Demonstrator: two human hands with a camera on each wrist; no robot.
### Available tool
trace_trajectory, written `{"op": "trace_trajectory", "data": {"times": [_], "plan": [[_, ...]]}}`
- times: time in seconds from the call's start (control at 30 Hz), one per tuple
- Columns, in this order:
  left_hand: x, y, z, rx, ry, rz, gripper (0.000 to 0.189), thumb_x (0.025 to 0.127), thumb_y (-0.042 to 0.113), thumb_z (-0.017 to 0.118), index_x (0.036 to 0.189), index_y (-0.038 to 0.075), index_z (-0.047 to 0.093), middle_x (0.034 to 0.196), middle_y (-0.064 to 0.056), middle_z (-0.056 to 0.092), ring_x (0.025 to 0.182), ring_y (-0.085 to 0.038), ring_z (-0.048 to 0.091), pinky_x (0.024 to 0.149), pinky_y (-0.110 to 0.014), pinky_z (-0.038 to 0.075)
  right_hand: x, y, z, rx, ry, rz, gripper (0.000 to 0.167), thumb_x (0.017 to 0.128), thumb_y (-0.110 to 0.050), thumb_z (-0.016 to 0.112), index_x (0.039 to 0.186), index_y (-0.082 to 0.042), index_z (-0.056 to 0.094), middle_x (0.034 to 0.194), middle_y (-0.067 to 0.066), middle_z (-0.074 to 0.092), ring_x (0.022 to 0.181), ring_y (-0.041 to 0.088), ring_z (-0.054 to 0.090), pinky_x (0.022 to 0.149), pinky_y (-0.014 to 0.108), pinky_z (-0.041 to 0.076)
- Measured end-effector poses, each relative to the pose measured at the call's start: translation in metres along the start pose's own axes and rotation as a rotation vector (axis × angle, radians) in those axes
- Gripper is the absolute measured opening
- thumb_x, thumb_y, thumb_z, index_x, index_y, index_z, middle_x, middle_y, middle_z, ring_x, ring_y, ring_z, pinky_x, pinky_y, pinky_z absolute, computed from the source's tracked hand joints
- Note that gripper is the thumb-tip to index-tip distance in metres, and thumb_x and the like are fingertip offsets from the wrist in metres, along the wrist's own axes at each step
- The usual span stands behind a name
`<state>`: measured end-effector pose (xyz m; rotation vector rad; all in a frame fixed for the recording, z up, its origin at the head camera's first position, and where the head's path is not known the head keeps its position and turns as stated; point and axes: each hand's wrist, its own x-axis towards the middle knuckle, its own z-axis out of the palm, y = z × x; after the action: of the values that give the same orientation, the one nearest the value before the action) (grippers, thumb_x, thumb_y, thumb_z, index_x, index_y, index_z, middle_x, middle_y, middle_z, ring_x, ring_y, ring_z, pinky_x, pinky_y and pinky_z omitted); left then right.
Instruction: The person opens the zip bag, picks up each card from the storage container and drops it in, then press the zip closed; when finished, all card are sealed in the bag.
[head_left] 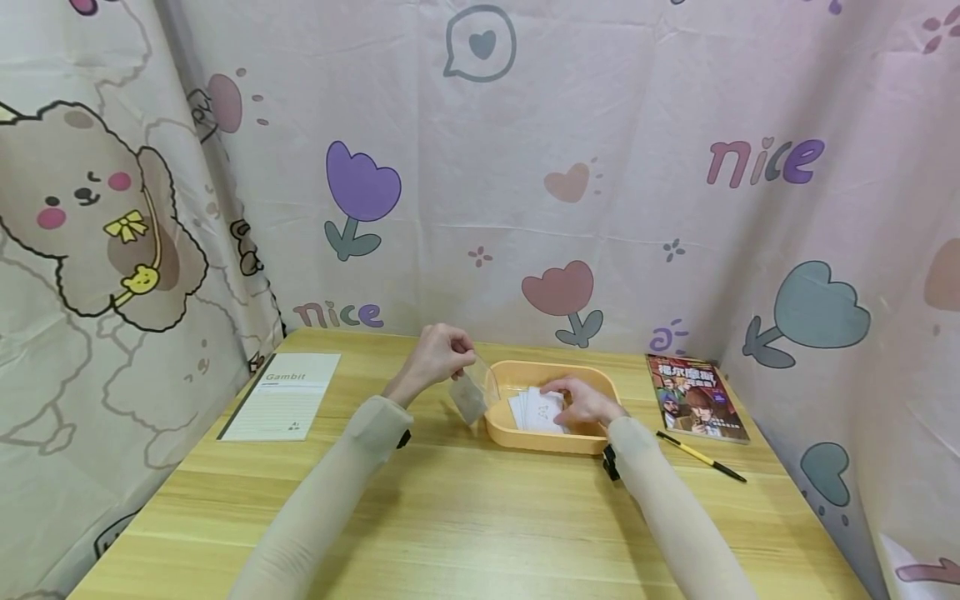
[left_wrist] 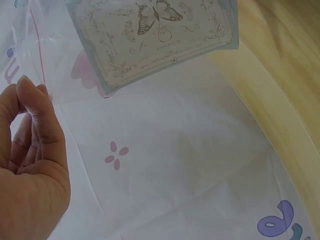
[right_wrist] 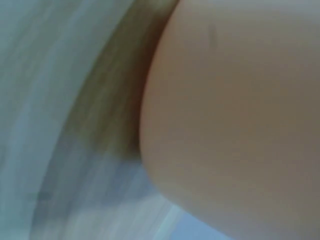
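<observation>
My left hand (head_left: pixel 442 357) pinches the top edge of a clear zip bag (head_left: pixel 467 397) between thumb and fingertips, left of the orange basket (head_left: pixel 553 444). Inside the hanging bag, a pale card with a butterfly print (left_wrist: pixel 159 42) shows in the left wrist view; the red zip line runs near the fingertips. My right hand (head_left: pixel 585 402) reaches into the basket and grips white cards (head_left: pixel 542 408) that lie fanned there, index finger at their far edge and thumb at the near right. Blurred skin fills most of the right wrist view.
A white notebook (head_left: pixel 283 398) marked Gambit lies at the table's left. To the right of the basket are a colourful comic-style book (head_left: pixel 697 398) and a yellow and black pen (head_left: pixel 701 457). A printed curtain (head_left: pixel 480 167) hangs behind the wooden table (head_left: pixel 480 517).
</observation>
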<state>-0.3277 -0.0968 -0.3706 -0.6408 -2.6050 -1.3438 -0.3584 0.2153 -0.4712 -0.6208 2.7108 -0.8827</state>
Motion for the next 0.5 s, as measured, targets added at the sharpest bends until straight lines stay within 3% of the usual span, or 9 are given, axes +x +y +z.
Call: {"op": "trace_trajectory", "data": {"times": [0.27, 0.5], "plan": [[0.0001, -0.0007, -0.0003, 0.002, -0.002, 0.0, 0.008, 0.082, 0.002, 0.065, 0.077, 0.005, 0.07, 0.07, -0.013, 0.07, 0.046, -0.016, 0.061, 0.044, -0.028, 0.054, -0.0008, 0.0008, 0.0015, 0.025, 0.035, -0.015, 0.06, 0.07, 0.007, 0.076, 0.127, -0.006, 0.063, 0.139, 0.02, 0.052, 0.123, 0.038, 0.049, 0.099, 0.051, 0.049], [0.0008, -0.0011, -0.0004, 0.018, 0.0, -0.001, 0.008, 0.082, 0.003, 0.065, 0.077, 0.006, 0.07, 0.069, -0.01, 0.069, 0.046, -0.015, 0.061, 0.043, -0.027, 0.053, -0.0051, 0.0037, -0.0028, 0.163, 0.142, 0.019, 0.046, 0.077, 0.012, 0.069, 0.121, -0.002, 0.067, 0.122, 0.016, 0.064, 0.101, 0.026, 0.056, 0.089, 0.036, 0.049]]}}
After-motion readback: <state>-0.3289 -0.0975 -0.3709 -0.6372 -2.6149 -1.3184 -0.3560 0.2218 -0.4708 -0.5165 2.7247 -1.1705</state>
